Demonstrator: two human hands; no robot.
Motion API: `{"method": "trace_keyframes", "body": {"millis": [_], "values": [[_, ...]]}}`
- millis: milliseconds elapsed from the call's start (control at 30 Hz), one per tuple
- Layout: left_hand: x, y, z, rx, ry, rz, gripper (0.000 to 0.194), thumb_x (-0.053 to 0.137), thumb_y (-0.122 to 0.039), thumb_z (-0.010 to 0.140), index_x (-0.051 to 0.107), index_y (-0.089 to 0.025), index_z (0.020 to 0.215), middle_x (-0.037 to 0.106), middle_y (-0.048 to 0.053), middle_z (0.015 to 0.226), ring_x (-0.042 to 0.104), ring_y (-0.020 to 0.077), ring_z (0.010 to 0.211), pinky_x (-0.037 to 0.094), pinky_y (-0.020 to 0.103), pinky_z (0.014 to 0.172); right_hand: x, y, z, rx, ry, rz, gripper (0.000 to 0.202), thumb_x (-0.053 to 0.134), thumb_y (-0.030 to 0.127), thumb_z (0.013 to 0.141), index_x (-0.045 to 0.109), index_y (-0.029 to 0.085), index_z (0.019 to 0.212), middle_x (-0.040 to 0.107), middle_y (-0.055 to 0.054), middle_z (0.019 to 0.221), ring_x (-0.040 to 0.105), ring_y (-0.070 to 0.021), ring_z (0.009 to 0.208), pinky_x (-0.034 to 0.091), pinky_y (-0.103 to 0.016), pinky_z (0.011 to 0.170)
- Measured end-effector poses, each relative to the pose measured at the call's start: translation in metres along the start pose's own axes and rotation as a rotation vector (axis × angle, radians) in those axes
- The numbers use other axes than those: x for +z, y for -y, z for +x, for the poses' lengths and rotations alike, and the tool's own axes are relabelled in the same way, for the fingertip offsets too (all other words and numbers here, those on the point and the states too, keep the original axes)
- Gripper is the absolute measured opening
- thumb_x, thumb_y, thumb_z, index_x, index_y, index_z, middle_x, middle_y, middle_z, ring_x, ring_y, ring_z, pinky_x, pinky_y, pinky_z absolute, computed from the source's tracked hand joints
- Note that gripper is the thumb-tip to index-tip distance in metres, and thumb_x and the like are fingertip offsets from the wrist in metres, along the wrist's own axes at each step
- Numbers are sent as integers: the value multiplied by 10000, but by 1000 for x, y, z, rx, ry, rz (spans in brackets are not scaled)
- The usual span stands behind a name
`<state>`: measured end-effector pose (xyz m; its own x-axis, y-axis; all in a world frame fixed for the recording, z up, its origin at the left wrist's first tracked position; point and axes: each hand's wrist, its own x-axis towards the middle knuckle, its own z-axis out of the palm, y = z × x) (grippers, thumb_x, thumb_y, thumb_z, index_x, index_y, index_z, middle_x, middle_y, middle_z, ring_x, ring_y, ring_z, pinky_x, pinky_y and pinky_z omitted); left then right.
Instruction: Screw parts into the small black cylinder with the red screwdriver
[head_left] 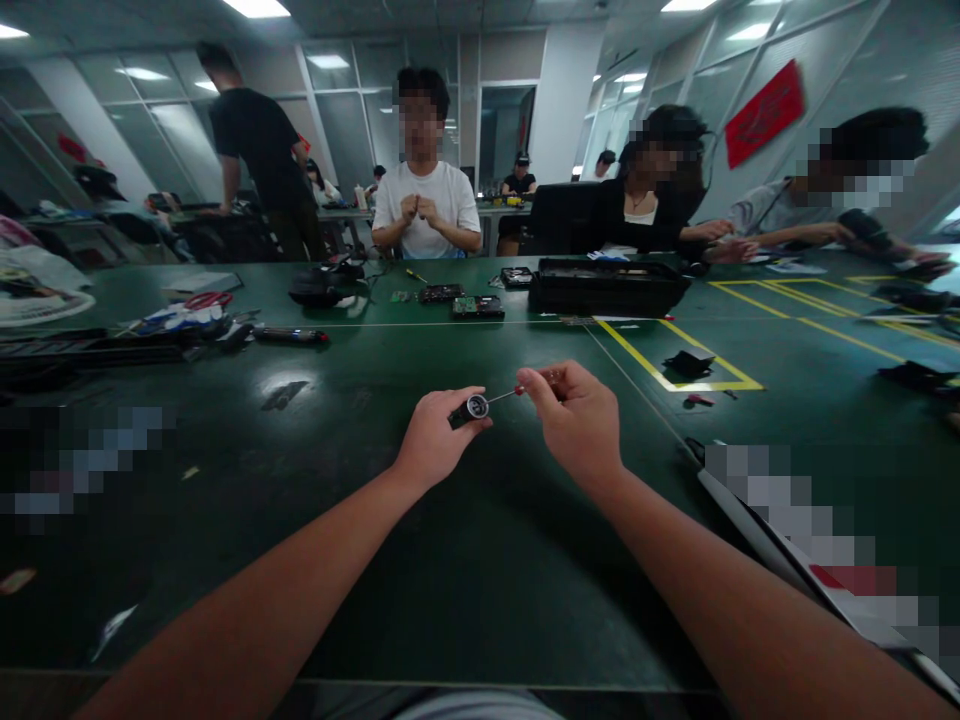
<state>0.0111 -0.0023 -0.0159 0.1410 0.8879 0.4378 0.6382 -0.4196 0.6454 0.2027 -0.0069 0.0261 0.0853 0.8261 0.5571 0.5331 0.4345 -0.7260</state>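
My left hand (433, 440) grips a small black cylindrical part (474, 408) with a silvery ring around its open end, which faces right and toward me. In my right hand (577, 415) is a thin screwdriver (501, 397) with a red collar, pinched between thumb and fingers. Its shaft points left, and the tip reaches the ringed end of the black part; whether it sits in a screw is too small to tell. Both hands are held above the green table (480, 560), close together. The fingers partly hide the black part and the screwdriver's handle.
Across the table lie a long black case (609, 290), hard drives with a green circuit board (478, 307), and a black tool (291, 336). A black piece (688, 364) rests inside a yellow taped outline. Several people sit or stand beyond.
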Motion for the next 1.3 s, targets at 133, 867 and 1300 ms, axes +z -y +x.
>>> {"method": "trace_keyframes", "body": {"millis": [133, 867, 1300], "values": [[-1, 1, 0, -15, 4, 9, 396, 768, -249, 860, 676, -288, 1243, 704, 41, 1161, 627, 249, 1096, 466, 447, 1033, 1, 0, -1, -56, 65, 36, 216, 538, 404, 976, 623, 217, 908, 646, 4, 680, 566, -156, 581, 384, -301, 569], [-1, 1, 0, -11, 7, 9, 382, 772, -239, 855, 685, -294, 1223, 709, 26, 1138, 628, 244, 1072, 461, 441, 1027, -2, 5, 0, -59, 118, -20, 322, 382, 423, 1023, 633, 230, 1081, 677, -25, 754, 610, -195, 635, 387, -323, 601], [-4, -2, -1, 107, 3, 1, 394, 768, -252, 870, 663, -281, 1248, 702, 22, 1201, 614, 234, 1137, 434, 442, 1044, 11, -11, 4, 226, 1, 481, 260, 512, 450, 956, 584, 224, 849, 588, -6, 727, 573, -172, 670, 467, -335, 661]]}}
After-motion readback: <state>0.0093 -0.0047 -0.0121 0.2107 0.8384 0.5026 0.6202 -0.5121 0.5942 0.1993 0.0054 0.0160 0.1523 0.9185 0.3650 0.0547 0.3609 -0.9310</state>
